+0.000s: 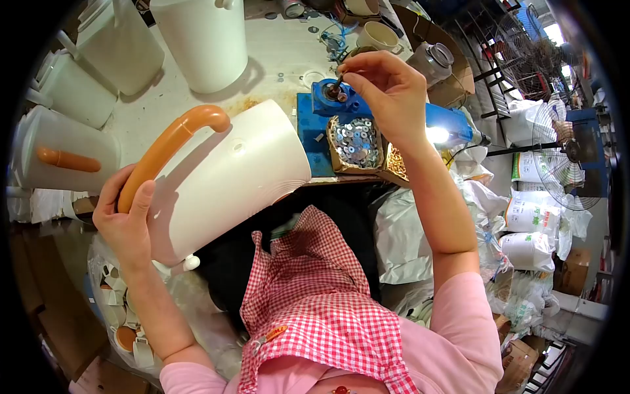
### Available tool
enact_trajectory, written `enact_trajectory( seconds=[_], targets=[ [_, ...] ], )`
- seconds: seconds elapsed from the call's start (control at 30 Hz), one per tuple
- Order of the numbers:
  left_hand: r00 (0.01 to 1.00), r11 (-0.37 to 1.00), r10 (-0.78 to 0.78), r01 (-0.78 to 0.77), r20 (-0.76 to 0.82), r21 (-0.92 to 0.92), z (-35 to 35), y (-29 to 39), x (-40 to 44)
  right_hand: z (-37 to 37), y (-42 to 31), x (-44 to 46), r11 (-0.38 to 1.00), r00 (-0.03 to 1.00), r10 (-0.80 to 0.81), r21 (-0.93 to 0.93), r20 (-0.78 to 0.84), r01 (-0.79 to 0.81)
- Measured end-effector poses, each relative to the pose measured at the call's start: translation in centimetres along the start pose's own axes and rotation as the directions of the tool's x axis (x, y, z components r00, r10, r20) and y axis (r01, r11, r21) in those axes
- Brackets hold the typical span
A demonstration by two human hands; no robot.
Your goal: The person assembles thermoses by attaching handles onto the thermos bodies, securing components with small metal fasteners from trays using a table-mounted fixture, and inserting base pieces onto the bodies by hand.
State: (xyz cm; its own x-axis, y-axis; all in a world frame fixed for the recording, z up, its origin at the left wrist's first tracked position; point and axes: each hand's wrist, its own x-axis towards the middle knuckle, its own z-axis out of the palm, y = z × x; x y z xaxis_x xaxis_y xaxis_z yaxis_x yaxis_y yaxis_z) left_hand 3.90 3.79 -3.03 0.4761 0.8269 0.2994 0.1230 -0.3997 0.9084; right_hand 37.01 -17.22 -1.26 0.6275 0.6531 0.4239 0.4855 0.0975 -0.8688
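Observation:
My left hand is wrapped round the orange-brown handle of a white plastic bucket. The bucket lies tilted on its side at the table's front edge, over my lap. My right hand is raised above a blue machine, thumb and forefinger pinched at its dark upright tip. Whatever sits between those fingertips is too small to make out. Just below that hand, an open box holds many small metal washers. Beside it, a second box contains brass-coloured screws, partly hidden by my forearm.
Several white buckets stand at the back left of the table. A cream cup and a jar sit at the back right. A bag of plastic parts is low left; a fan stands right.

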Motion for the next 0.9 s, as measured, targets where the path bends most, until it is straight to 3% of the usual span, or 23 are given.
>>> enact_trajectory(
  seconds=[0.17, 0.37, 0.43, 0.5, 0.57, 0.63, 0.7, 0.77, 0.83, 0.9],
  targets=[
    [0.988, 0.984, -0.15, 0.152, 0.036, -0.095, -0.8, 0.1, -0.1, -0.2, -0.1, 0.1, 0.998, 1.0, -0.005, -0.067, 0.018, 0.006],
    [0.991, 0.99, -0.127, 0.129, 0.039, -0.055, -0.2, 0.1, -0.2, -0.5, -0.3, 0.2, 0.983, 0.994, -0.048, -0.171, 0.098, 0.064],
    [1.0, 0.999, -0.024, 0.024, 0.01, -0.024, 0.1, 0.0, -0.3, -0.4, -0.4, 0.1, 0.978, 0.993, -0.047, -0.197, 0.108, 0.067],
    [1.0, 1.0, -0.022, 0.022, 0.023, -0.019, 0.4, 0.2, -0.3, -0.3, -0.7, 0.0, 0.982, 0.995, -0.035, -0.183, 0.096, 0.052],
    [0.999, 1.0, -0.005, 0.005, 0.034, -0.008, 0.5, 0.3, -0.3, 0.0, -1.2, -0.2, 0.994, 0.994, 0.089, -0.073, 0.056, -0.085],
    [0.998, 0.999, -0.051, 0.052, 0.045, -0.014, 0.1, 0.3, -0.4, -0.1, -0.8, -0.8, 0.993, 0.992, 0.111, -0.039, 0.057, -0.109],
    [0.994, 0.995, -0.1, 0.101, 0.049, -0.018, 0.0, 0.3, -0.4, -0.2, 0.3, -2.3, 0.996, 0.979, -0.087, -0.007, -0.184, 0.087],
    [0.996, 0.996, -0.081, 0.082, 0.027, -0.027, 0.0, 0.4, -0.5, -1.4, 0.6, -5.5, 1.0, 0.98, -0.011, -0.021, -0.2, 0.007],
    [0.993, 0.993, -0.112, 0.113, 0.02, -0.032, -0.6, -0.1, -0.6, -2.1, 3.1, -8.3, 0.946, 0.958, 0.285, -0.151, -0.035, -0.287],
    [0.989, 0.99, -0.139, 0.141, 0.041, -0.031, -0.8, -0.2, -0.6, -2.0, 5.4, -8.9, 0.812, 0.927, 0.374, -0.49, 0.021, -0.317]
  ],
)
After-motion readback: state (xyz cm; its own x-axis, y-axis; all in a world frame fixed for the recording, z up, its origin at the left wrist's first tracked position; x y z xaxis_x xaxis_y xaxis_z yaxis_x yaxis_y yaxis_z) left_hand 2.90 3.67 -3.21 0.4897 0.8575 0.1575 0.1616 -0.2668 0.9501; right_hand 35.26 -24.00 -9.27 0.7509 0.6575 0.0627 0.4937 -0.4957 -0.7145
